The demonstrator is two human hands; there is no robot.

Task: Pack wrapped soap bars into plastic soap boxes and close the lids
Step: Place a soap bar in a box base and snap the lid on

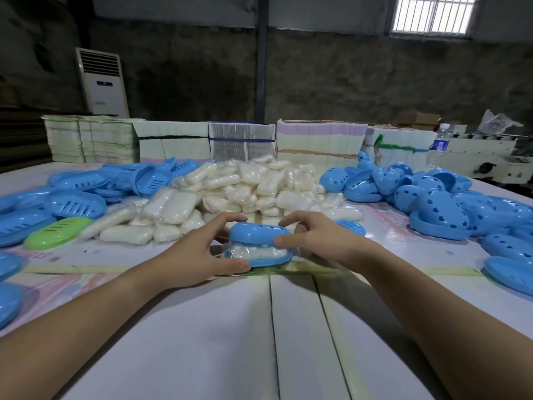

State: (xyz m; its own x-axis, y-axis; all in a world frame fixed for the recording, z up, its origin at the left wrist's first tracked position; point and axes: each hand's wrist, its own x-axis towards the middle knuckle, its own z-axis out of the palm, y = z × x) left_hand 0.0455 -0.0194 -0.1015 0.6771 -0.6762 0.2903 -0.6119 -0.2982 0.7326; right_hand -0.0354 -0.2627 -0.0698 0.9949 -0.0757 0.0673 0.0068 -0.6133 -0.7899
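Two hands on one blue soap box [269, 259] at table [202, 342] centre: my left hand [199, 255] grips its left end, my right hand [314, 241] pinches the lid [258, 236], not yet shut over the wrapped soap bar [253, 251]. Soap pile [230, 189] behind, blue box halves [432, 194] either side.

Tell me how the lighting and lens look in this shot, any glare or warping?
Head view: the barred window is blown out white while the back wall sits dim; wide-angle distortion bows the table and stretches both forearms; the green soap box tray near the left edge looks smeared; the blue lid stays fairly sharp.
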